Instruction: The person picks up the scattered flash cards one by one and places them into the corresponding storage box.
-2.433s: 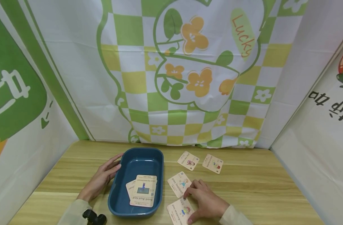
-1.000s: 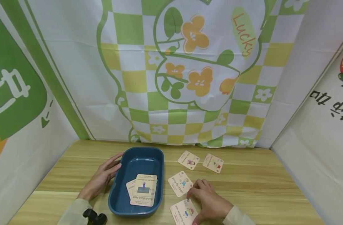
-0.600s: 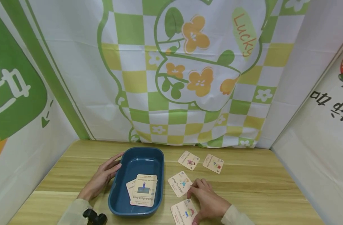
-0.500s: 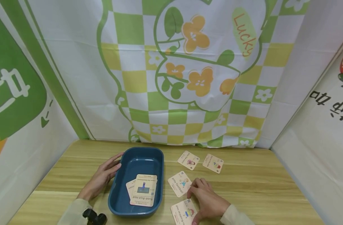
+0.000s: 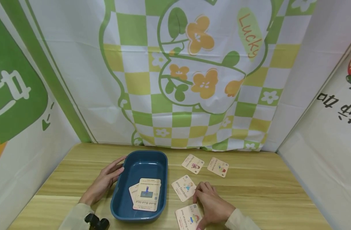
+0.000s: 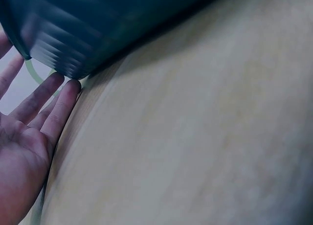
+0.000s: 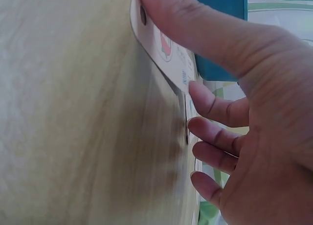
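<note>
My left hand [image 5: 102, 183] lies along the left side of a blue plastic tray [image 5: 115, 209], fingers extended; in the left wrist view its fingertips [image 6: 72, 85] touch the tray's outer wall. Two overlapping picture cards rest inside, the upper one [image 5: 147, 195] reading "play ping-pong". To the right of the tray, my right hand [image 5: 214, 204] pinches the "play skipping" card [image 5: 186, 215] between thumb and index finger. In the right wrist view that card [image 7: 168, 49] tilts, one edge raised off the table. Just beyond it lies the "play football" card [image 5: 183, 188], near the index fingertip.
Two more picture cards, one [image 5: 193, 164] on the left and one [image 5: 218, 167] on the right, lie further back on the wooden table [image 5: 264, 191]. A printed cloth [image 5: 192, 127] hangs behind the table. Something black [image 5: 96, 221] sits at the left sleeve's cuff.
The right hand and the skipping card have shifted slightly to the right, leaving a wider gap from the tray. The left hand, tray and remaining cards stay in place.
</note>
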Motion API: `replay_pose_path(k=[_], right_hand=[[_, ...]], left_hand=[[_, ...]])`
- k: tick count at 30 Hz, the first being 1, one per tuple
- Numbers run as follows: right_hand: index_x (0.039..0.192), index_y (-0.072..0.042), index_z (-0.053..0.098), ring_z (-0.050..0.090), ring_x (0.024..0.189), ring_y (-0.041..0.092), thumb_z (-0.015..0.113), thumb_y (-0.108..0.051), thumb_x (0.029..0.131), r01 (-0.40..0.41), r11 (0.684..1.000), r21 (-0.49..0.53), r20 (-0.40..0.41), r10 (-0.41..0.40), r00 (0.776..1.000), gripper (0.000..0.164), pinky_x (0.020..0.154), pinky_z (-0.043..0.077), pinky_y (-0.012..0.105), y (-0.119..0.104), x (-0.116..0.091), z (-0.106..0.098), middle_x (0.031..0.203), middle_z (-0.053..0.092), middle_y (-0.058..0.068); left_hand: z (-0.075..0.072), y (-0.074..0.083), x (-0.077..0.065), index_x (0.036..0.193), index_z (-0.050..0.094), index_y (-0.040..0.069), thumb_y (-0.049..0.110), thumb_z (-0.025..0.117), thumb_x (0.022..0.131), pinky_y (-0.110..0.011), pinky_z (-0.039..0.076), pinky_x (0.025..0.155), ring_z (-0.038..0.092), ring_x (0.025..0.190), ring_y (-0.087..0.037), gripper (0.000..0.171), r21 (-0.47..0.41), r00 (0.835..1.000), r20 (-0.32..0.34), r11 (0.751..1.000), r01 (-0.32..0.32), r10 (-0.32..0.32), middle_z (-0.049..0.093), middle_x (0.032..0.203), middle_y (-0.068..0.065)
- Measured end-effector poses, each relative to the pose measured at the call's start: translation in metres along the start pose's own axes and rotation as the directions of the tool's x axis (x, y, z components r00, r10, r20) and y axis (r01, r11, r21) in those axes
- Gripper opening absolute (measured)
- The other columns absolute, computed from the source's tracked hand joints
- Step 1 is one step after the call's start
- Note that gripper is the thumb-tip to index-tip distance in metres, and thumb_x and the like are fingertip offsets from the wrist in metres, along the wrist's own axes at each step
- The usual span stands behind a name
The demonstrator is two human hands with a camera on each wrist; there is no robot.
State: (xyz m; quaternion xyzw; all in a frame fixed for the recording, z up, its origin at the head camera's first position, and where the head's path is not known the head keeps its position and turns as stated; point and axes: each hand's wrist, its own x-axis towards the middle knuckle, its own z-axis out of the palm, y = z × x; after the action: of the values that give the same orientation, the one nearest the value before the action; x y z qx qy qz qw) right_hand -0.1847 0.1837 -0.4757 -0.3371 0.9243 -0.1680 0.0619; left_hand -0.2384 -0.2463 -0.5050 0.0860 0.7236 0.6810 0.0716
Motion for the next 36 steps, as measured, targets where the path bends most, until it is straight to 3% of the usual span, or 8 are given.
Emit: replay_pose_path(k=[10,18,24,36], right_hand=[[0.094,-0.023,0.056,0.035,0.106,0.013,0.097,-0.056,0.043,-0.004,1.000,0.017,-0.023,0.005,1.000,0.073,0.096,0.036,0.041,0.0019,-0.0007,0.0014,0.112,0.041,-0.008],[0.091,-0.022,0.066,0.036,0.109,0.016,0.095,-0.059,0.042,-0.008,1.000,0.006,-0.048,0.008,0.999,0.068,0.093,0.036,0.040,-0.0009,0.0004,-0.0005,0.115,0.045,-0.006],[0.097,-0.021,0.070,0.036,0.107,0.014,0.092,-0.062,0.044,0.001,1.000,0.002,-0.047,-0.001,0.999,0.070,0.089,0.034,0.037,-0.0015,0.0003,-0.0012,0.113,0.045,-0.009],[0.106,-0.018,0.074,0.037,0.110,0.014,0.092,-0.061,0.047,0.030,0.999,-0.024,-0.054,-0.032,0.998,0.075,0.092,0.034,0.041,-0.0008,-0.0028,-0.0034,0.117,0.048,-0.007]], left_hand=[[-0.0002,0.0013,0.0010,0.161,0.028,0.009,0.028,0.052,0.108,-0.022,0.050,0.096,0.058,0.118,-0.004,0.061,-0.018,1.000,0.006,1.000,-0.018,0.018,0.031,0.158,-0.027],[-0.0005,0.0006,0.0009,0.161,0.028,0.010,0.029,0.052,0.108,-0.021,0.049,0.097,0.057,0.119,-0.004,0.061,-0.008,1.000,0.011,1.000,-0.018,0.019,0.030,0.158,-0.027],[-0.0003,0.0006,0.0006,0.161,0.028,0.011,0.030,0.052,0.108,-0.021,0.049,0.097,0.057,0.119,-0.003,0.061,-0.006,1.000,0.011,1.000,-0.010,0.010,0.030,0.158,-0.026],[-0.0004,0.0000,0.0009,0.161,0.028,0.010,0.030,0.052,0.108,-0.021,0.049,0.097,0.058,0.119,-0.004,0.061,-0.016,1.000,0.008,1.000,-0.015,0.015,0.030,0.158,-0.027]])
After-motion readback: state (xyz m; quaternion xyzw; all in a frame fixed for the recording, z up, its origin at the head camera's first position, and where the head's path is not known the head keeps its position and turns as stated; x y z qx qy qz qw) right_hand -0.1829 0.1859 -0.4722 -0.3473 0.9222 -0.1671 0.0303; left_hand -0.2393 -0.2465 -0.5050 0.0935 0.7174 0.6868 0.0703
